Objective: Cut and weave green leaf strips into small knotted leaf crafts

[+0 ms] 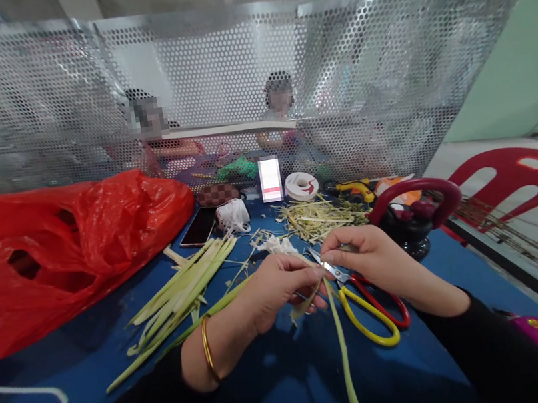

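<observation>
My left hand, a gold bangle on its wrist, is closed in a pinch on a pale plant strip. Fingertips of my right hand meet it there, also pinched on the strip's upper end. A long green-yellow plant strip hangs from between the hands towards me. Scissors with one yellow and one red handle lie beneath my right hand, blades partly hidden. Left of my hands lies a bundle of similar pale green strips. Crumpled white material sits just beyond my fingers.
A red plastic bag covers the left of the blue table. Behind are a phone, a ribbon spool, plant scraps and a black object with a maroon loop handle. Past a perforated metal screen sit two people.
</observation>
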